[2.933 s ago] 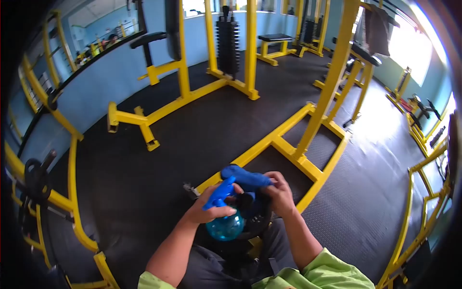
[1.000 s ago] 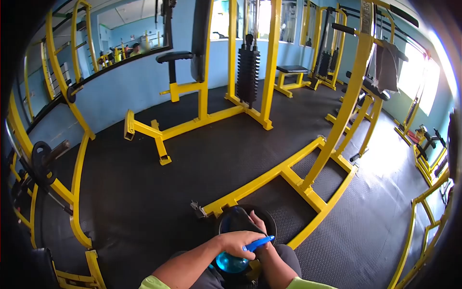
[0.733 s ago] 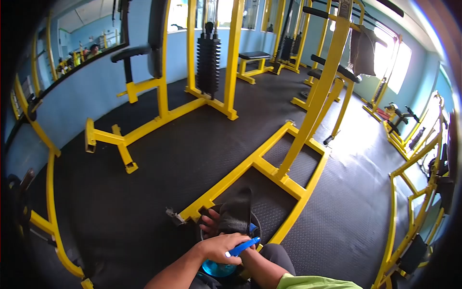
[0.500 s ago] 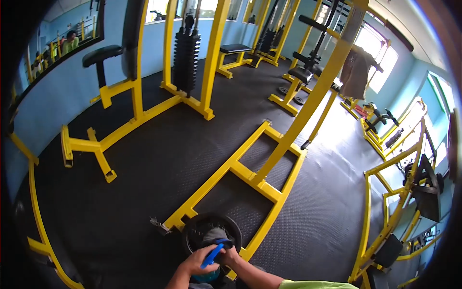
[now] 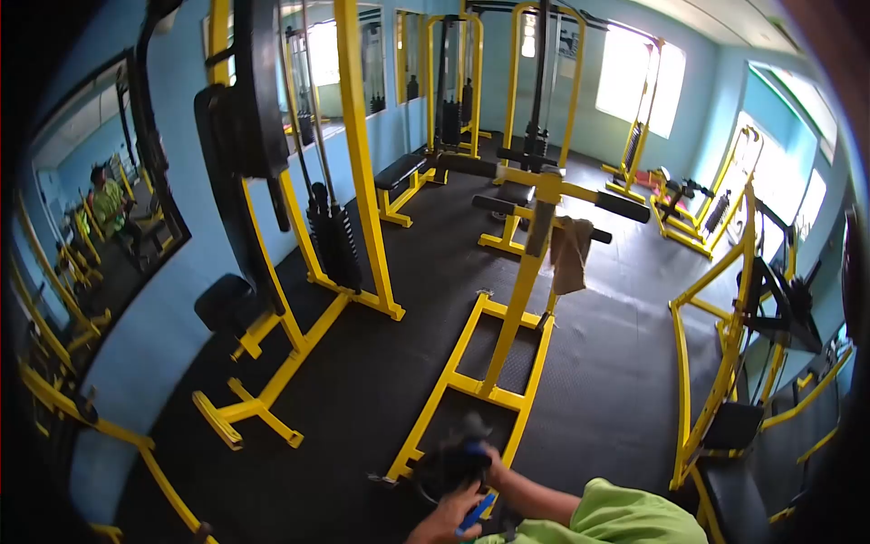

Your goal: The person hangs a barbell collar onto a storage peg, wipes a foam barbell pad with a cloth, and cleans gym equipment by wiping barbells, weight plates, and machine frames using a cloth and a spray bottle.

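Low in the head view, both my hands are close together in front of me. My left hand has its fingers curled beside a blue strap-like piece, which slants up past them. My right hand, a little higher and to the right, is closed at a dark object with a blue edge. Motion blurs that object, so its exact kind is unclear. Behind it, the rim of a black weight plate partly shows at the yellow frame base.
A towel hangs from the padded arm of the upright ahead. At left stands a yellow machine with a black weight stack and a padded seat. Another yellow frame rises at right. A mirror is on the left wall.
The view has tilted up and shifted, bringing more of the room and the padded upright into sight. My hands now appear lower and further right, and the dark object between them is blurred.
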The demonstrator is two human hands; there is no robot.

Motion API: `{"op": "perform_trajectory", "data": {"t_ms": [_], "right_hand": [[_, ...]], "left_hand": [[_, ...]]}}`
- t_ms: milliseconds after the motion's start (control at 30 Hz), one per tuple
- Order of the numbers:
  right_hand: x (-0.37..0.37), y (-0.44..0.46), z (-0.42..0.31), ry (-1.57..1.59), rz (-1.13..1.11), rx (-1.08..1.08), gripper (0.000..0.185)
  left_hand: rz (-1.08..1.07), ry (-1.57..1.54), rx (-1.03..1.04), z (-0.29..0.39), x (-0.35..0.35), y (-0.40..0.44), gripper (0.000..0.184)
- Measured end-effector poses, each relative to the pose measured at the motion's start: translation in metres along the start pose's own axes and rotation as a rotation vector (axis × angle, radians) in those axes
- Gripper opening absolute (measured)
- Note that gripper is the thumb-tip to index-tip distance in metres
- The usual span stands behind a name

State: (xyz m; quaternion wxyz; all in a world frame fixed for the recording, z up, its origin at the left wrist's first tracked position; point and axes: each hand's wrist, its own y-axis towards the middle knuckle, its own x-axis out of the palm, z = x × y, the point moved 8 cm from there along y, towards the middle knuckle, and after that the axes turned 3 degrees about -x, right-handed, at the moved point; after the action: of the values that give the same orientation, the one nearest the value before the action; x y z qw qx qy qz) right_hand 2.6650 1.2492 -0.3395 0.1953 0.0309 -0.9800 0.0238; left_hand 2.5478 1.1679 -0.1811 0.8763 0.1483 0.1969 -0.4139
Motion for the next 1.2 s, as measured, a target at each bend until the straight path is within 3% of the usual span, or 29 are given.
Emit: {"op": "perform_trajectory", "data": {"t_ms": [33, 100, 133, 233, 367, 433, 533, 667, 700, 833, 933, 1067, 1133, 1167, 1200], "right_hand": [[0.002, 0.028, -0.030, 0.179, 0.131, 0.040, 0.046], [0.032, 0.049, -0.130, 0.569, 0.166, -0.031, 0.047], [0.019, 0.058, -0.144, 0.626, 0.227, -0.073, 0.049], [-0.009, 0.069, -0.212, 0.628, 0.381, -0.207, 0.053], [-0.055, 0.088, -0.257, 0.594, 0.307, -0.361, 0.057], [-0.077, 0.115, -0.243, 0.678, 0.232, -0.143, 0.055], [-0.089, 0.137, -0.247, 0.732, 0.285, 0.038, 0.058], [-0.157, 0.179, -0.179, 0.682, 0.304, 0.311, 0.061], [-0.161, 0.177, -0.169, 0.681, 0.242, 0.419, 0.062], [-0.171, 0.130, -0.172, 0.809, 0.015, 0.807, 0.069], [-0.203, 0.115, -0.178, 0.826, -0.016, 0.800, 0.072], [-0.255, 0.116, -0.190, 0.455, 0.019, 0.809, 0.063], [-0.278, 0.132, -0.199, 0.274, 0.076, 0.614, 0.041], [-0.267, 0.135, -0.216, 0.270, 0.070, 0.626, 0.041], [-0.265, 0.151, -0.254, -0.071, 0.066, 0.358, 0.033]], "left_hand": [[-0.124, 0.112, 0.016, 0.022, -0.018, 0.021, 0.056], [-0.155, 0.280, 0.106, 0.056, -0.052, 0.054, 0.057], [-0.136, 0.304, 0.181, 0.065, -0.065, 0.069, 0.056], [-0.167, 0.044, 0.149, 0.080, -0.093, 0.109, 0.053], [-0.046, 0.037, 0.142, 0.090, -0.108, 0.129, 0.051], [-0.089, -0.343, -0.161, 0.055, -0.098, 0.130, 0.052], [-0.024, -0.421, -0.295, 0.024, -0.086, 0.146, 0.053], [0.209, -0.511, -0.355, -0.012, -0.071, 0.200, 0.054], [0.269, -0.375, -0.343, -0.026, -0.068, 0.216, 0.053], [0.305, -0.329, -0.465, -0.020, -0.047, 0.286, 0.053], [0.324, -0.438, -0.435, -0.010, -0.033, 0.326, 0.056], [0.330, -0.437, -0.411, -0.007, -0.027, 0.351, 0.056], [0.354, -0.424, -0.429, -0.003, -0.036, 0.355, 0.056], [0.366, -0.410, -0.438, 0.000, -0.042, 0.356, 0.056], [0.366, -0.311, -0.457, 0.004, -0.051, 0.357, 0.055]]}}
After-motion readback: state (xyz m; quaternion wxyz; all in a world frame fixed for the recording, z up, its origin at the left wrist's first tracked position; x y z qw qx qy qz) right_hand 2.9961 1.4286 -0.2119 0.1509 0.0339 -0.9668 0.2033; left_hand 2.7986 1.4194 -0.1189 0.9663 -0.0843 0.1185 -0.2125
